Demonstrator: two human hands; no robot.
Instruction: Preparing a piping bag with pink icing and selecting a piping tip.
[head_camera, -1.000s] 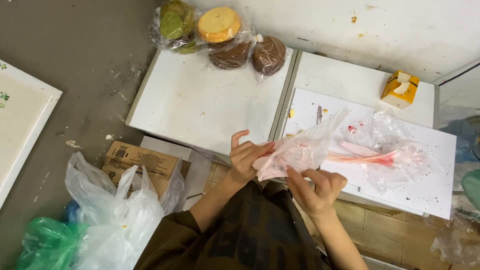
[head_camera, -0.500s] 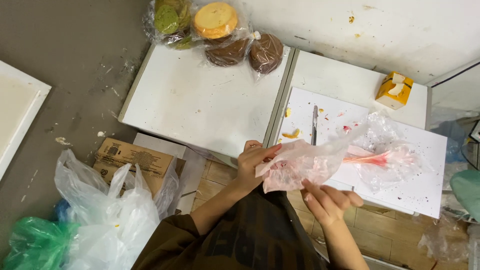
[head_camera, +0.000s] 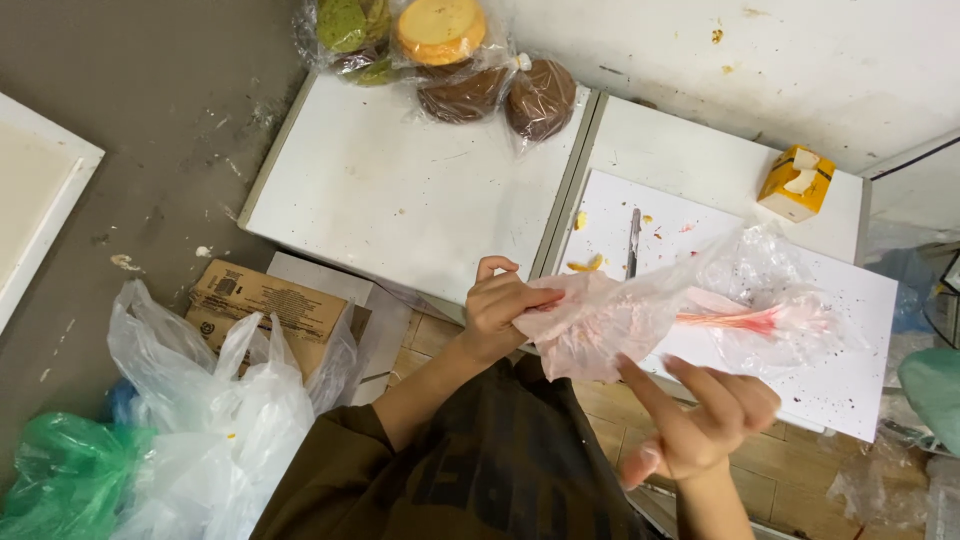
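up close, the left hand (head_camera: 503, 305) has its fingers (head_camera: 535, 297) clenched around the wide end of a crumpled clear plastic piping bag smeared with pink cream (head_camera: 640, 318), holding it above the near edge of the white surface (head_camera: 400, 200). the bag runs away to the right, its narrow pink-streaked part lying over a white sheet of paper speckled with small dark and yellow spots (head_camera: 850, 360). the right hand (head_camera: 705, 420) sits just below the bag with its fingers (head_camera: 660, 395) released and spread, the index fingertip touching or nearly touching the bag's underside; i cannot tell which. on the paper, just beyond the bag, lies a thin metal tool with a dark handle (head_camera: 633, 240), with a small yellow smear (head_camera: 585, 265) beside it. farther right on the surface stands a small yellow carton (head_camera: 797, 182). at the far edge of the surface rest round cakes wrapped in clear plastic: two brown ones (head_camera: 500, 95), an orange-yellow one (head_camera: 440, 28) and a green one (head_camera: 345, 25). on the grey floor to the left are a flat brown cardboard box (head_camera: 262, 300), loose white plastic bags (head_camera: 220, 410) and a green plastic bag (head_camera: 65, 470).
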